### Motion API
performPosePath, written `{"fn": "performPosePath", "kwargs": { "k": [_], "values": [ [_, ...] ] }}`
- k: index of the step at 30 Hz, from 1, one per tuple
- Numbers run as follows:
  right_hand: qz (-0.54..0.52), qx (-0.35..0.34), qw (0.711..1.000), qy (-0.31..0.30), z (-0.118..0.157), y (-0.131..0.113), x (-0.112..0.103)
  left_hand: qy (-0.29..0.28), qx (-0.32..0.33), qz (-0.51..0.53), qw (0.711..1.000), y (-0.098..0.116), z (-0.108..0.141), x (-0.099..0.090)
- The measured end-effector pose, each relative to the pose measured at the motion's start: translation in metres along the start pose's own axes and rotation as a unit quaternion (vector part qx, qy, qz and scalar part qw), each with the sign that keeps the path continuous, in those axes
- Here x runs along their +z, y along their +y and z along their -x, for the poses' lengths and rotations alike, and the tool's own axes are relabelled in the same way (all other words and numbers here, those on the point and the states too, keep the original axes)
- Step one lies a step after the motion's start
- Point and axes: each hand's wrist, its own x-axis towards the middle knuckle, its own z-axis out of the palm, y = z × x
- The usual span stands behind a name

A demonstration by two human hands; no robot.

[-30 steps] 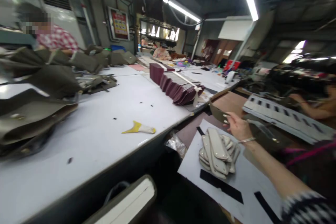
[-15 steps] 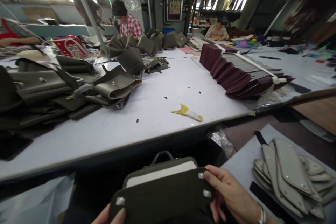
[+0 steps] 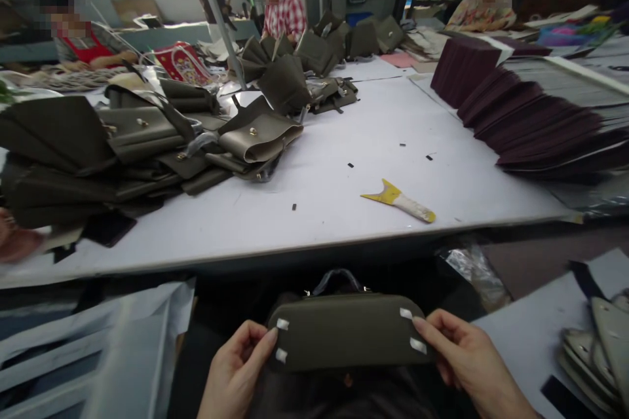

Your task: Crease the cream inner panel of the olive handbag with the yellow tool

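A dark olive bag base panel (image 3: 348,335) with rounded ends and small white tabs near its corners lies across a bag at my lap. My left hand (image 3: 240,363) pinches the panel's left end between thumb and fingers. At the right end, my right hand (image 3: 464,352) grips it the same way, its thumb close to the tabs. Behind the panel rises the bag's handle (image 3: 339,273), in clear wrap with metal fittings. Most of the bag's body is hidden under the panel or lost in shadow.
On the white table (image 3: 324,209) lie a yellow forked tool (image 3: 400,200), olive bag pieces (image 3: 196,144) and a stack of maroon sheets (image 3: 531,111). Pale grey panels (image 3: 597,347) are at the right, plastic-covered material (image 3: 93,347) at the left. Several people work beyond.
The olive panel has moved down and levelled over the bag, covering the white strip that showed behind it. My left hand has come fully into view. The camera has turned left.
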Motion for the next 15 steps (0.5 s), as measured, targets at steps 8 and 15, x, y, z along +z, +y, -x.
{"fn": "performPosePath", "kwargs": {
  "k": [8,15],
  "values": [
    [-0.041,0.072,0.997,-0.003,-0.009,0.012,-0.001,-0.014,-0.047,0.057,0.997,-0.019,-0.013,-0.005],
    [-0.102,0.089,0.991,0.011,-0.011,0.032,-0.004,-0.02,-0.072,0.074,0.995,-0.005,-0.007,-0.003]
  ]
}}
